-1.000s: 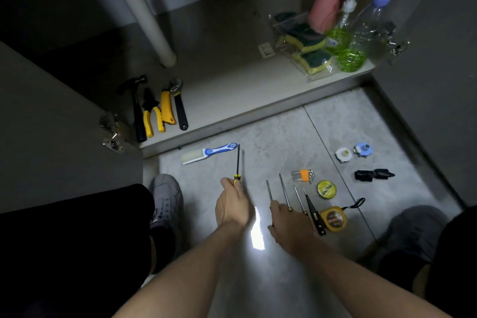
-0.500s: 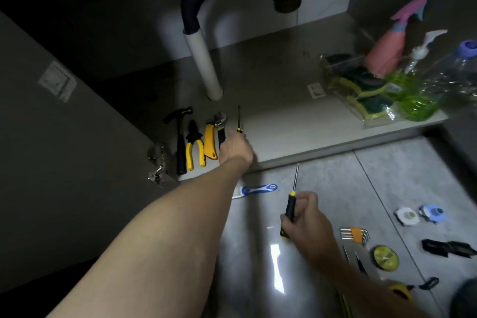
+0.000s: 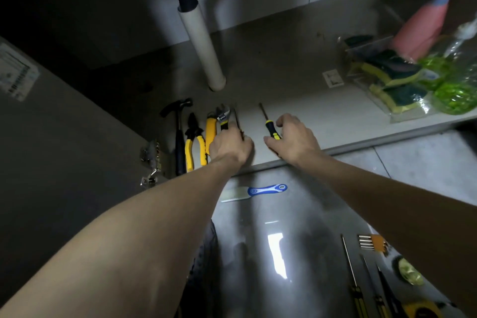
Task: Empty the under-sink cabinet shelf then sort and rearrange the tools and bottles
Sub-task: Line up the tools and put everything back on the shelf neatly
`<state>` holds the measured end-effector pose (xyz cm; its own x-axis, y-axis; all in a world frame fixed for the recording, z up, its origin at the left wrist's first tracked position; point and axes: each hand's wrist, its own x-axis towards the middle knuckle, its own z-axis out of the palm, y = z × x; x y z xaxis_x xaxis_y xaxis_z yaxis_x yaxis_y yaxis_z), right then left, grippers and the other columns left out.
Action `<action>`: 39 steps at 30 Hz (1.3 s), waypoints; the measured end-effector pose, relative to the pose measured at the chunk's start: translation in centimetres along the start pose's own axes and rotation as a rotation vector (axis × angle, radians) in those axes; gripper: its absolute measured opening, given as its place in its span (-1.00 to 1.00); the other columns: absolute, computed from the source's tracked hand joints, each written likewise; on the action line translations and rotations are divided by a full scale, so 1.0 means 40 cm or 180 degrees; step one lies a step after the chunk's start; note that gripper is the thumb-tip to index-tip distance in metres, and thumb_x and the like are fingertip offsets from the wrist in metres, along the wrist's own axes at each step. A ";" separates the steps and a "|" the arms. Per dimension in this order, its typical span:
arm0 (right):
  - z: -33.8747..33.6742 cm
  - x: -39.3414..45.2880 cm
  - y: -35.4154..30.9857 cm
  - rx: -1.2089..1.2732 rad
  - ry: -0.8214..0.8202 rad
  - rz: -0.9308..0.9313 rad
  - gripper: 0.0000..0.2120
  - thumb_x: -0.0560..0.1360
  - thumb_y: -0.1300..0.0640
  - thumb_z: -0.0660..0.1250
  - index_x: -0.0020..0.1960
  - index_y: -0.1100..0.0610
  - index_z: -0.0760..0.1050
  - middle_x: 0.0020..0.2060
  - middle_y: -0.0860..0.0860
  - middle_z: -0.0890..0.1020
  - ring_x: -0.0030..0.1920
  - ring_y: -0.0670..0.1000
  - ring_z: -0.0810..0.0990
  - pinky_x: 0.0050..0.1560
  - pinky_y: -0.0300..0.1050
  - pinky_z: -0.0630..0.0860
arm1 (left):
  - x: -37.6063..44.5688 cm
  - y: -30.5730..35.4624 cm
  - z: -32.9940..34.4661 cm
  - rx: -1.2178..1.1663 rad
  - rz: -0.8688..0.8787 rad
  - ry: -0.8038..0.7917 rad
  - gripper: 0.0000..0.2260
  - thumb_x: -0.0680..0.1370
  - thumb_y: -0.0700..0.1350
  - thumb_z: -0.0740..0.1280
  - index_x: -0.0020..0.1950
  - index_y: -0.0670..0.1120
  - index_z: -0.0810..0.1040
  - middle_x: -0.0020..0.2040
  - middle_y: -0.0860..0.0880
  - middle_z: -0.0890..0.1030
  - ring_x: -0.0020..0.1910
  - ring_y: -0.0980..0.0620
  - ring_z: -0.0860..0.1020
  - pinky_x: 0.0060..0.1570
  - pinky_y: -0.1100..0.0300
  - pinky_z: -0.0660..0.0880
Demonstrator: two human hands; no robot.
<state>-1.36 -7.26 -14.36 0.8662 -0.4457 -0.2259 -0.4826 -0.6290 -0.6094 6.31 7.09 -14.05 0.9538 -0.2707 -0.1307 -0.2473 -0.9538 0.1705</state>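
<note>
On the cabinet shelf (image 3: 322,111), at its front left, lie a hammer (image 3: 178,131), yellow pliers (image 3: 193,142), a yellow utility knife (image 3: 210,131) and a wrench (image 3: 223,119). Just right of the wrench, my left hand (image 3: 229,147) grips a thin screwdriver (image 3: 236,119) whose shaft points to the back. A black and yellow screwdriver (image 3: 269,129) lies on the shelf a little farther right. My right hand (image 3: 294,139) curls over its handle, thumb at the handle's end.
A white drain pipe (image 3: 204,46) stands behind the tools. Sponges (image 3: 387,77), a pink spray bottle (image 3: 423,28) and green bottles (image 3: 451,85) fill the shelf's right end. On the floor lie a blue-handled scraper (image 3: 258,191), screwdrivers (image 3: 348,266), hex keys (image 3: 371,242) and a tape roll (image 3: 410,271).
Both hands lifted screwdrivers from the floor to the shelf. The left reached the tool row first; the right has since brought the black and yellow one up beside it.
</note>
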 end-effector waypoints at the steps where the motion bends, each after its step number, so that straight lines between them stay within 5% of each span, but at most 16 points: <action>1: 0.008 -0.003 -0.001 0.0037 0.0077 0.0021 -0.53 0.45 -0.14 0.39 0.26 0.06 0.45 0.20 0.07 0.54 0.16 0.21 0.58 0.12 0.00 0.48 | -0.001 -0.004 0.000 -0.0003 0.0003 0.0004 -0.70 0.56 0.01 0.24 0.21 -0.12 0.45 0.06 -0.18 0.60 0.08 -0.26 0.58 -0.16 0.07 0.39; 4: 0.018 -0.013 -0.004 0.0110 0.0098 -0.0089 -0.63 0.46 -0.11 0.37 0.20 0.03 0.53 0.13 0.05 0.56 0.12 0.20 0.59 0.08 -0.01 0.50 | -0.003 -0.007 0.000 -0.0067 -0.0035 -0.0006 -0.75 0.55 0.01 0.25 0.15 -0.11 0.46 0.06 -0.18 0.62 0.08 -0.26 0.57 -0.15 0.07 0.39; 6: 0.023 -0.018 -0.004 0.0089 0.0075 -0.0213 -0.86 0.47 -0.06 0.36 -0.11 -0.01 0.46 0.00 0.07 0.53 0.02 0.23 0.58 -0.04 -0.02 0.48 | -0.005 -0.004 0.002 -0.0065 0.0016 0.0019 -0.76 0.56 0.00 0.23 0.15 -0.11 0.45 0.04 -0.18 0.62 0.06 -0.26 0.58 -0.17 0.08 0.38; 8: 0.033 -0.023 -0.011 0.0098 0.0074 -0.0302 -0.77 0.47 -0.03 0.36 -0.23 0.00 0.34 -0.06 0.09 0.50 -0.05 0.25 0.57 -0.11 -0.02 0.45 | -0.008 -0.003 0.001 -0.0016 0.0087 0.0052 -0.75 0.56 0.00 0.21 0.15 -0.11 0.45 0.03 -0.18 0.63 0.05 -0.25 0.58 -0.17 0.08 0.39; 10: 0.043 -0.024 -0.012 0.0097 0.0151 -0.0288 -0.85 0.48 -0.04 0.36 -0.04 0.02 0.53 0.00 0.10 0.51 -0.01 0.24 0.58 -0.08 -0.02 0.48 | -0.011 -0.005 0.001 0.0022 0.0112 0.0091 -0.76 0.57 0.00 0.21 0.14 -0.11 0.46 0.03 -0.17 0.63 0.04 -0.25 0.58 -0.18 0.08 0.40; 13: 0.051 -0.028 -0.012 0.0144 0.0171 -0.0240 -0.65 0.50 -0.06 0.35 0.26 0.01 0.57 0.08 0.07 0.53 0.05 0.20 0.59 -0.01 -0.01 0.54 | -0.014 -0.008 0.000 0.0026 0.0111 0.0094 -0.78 0.57 -0.01 0.22 0.13 -0.10 0.47 0.04 -0.17 0.63 0.05 -0.25 0.58 -0.19 0.07 0.41; 25: 0.069 -0.021 -0.008 0.0306 0.0212 -0.0205 -0.81 0.47 -0.06 0.36 0.02 -0.01 0.58 -0.04 0.02 0.52 -0.03 0.15 0.58 -0.17 -0.09 0.41 | -0.023 -0.020 -0.002 -0.0063 0.0023 0.0109 -0.83 0.56 -0.02 0.24 0.07 -0.09 0.47 -0.01 -0.14 0.63 -0.01 -0.22 0.59 -0.23 0.10 0.39; 39: 0.103 0.019 -0.084 0.0395 0.0046 -0.0311 -0.63 0.48 -0.06 0.38 0.27 -0.02 0.59 0.16 0.05 0.58 0.13 0.15 0.62 0.11 0.02 0.58 | -0.187 -0.109 -0.060 -0.0525 -0.0268 0.0296 -0.86 0.56 0.05 0.18 -0.03 0.00 0.44 -0.15 -0.05 0.57 -0.15 -0.17 0.54 -0.19 0.06 0.45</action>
<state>1.44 -2.86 -15.61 0.9058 -0.3961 -0.1505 -0.3758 -0.5867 -0.7173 0.67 13.58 -11.49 0.9834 -0.1703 -0.0619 -0.1419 -0.9362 0.3215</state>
